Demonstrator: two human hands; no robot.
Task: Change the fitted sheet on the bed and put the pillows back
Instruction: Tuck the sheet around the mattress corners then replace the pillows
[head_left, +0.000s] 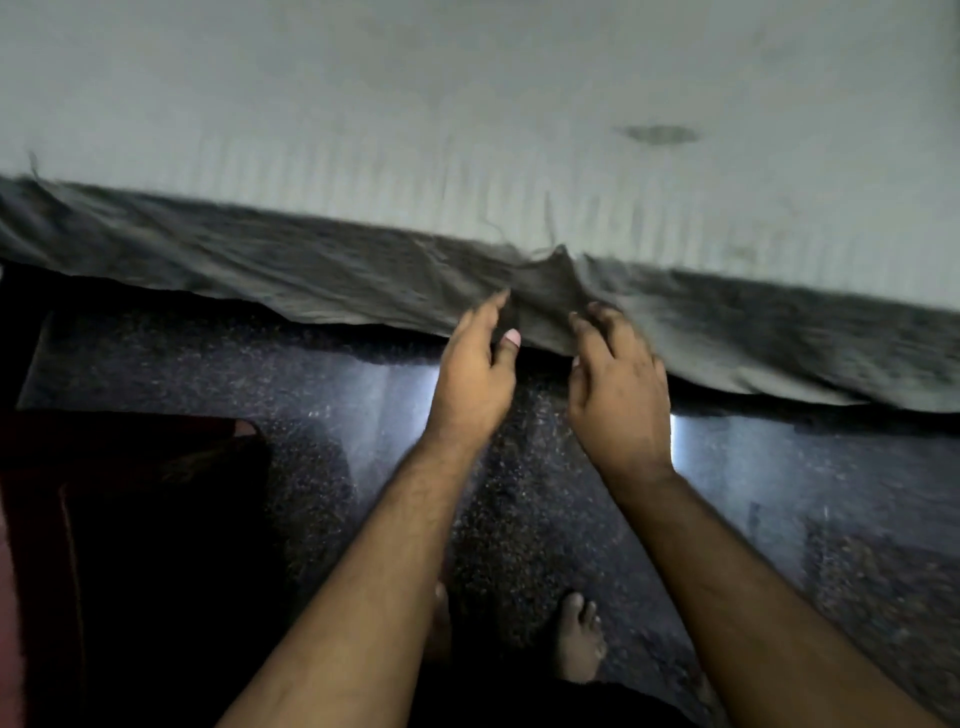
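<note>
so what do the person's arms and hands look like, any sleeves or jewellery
Both forearms are bare, with no sleeves in view. The left hand and right hand wear no gloves, rings or watch that can be seen. The left thumbnail looks pale pink. The picture is dim and blurred.

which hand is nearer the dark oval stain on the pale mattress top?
Right. The right hand sits at the hanging grey sheet edge, below and slightly left of the stain; the left hand is farther left.

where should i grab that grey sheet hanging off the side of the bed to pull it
Grip the grey sheet at its loose lower hem, near the bunched fold by the left hand and right hand. Come from below on the floor side: the hem hangs free off the white mattress.
</note>
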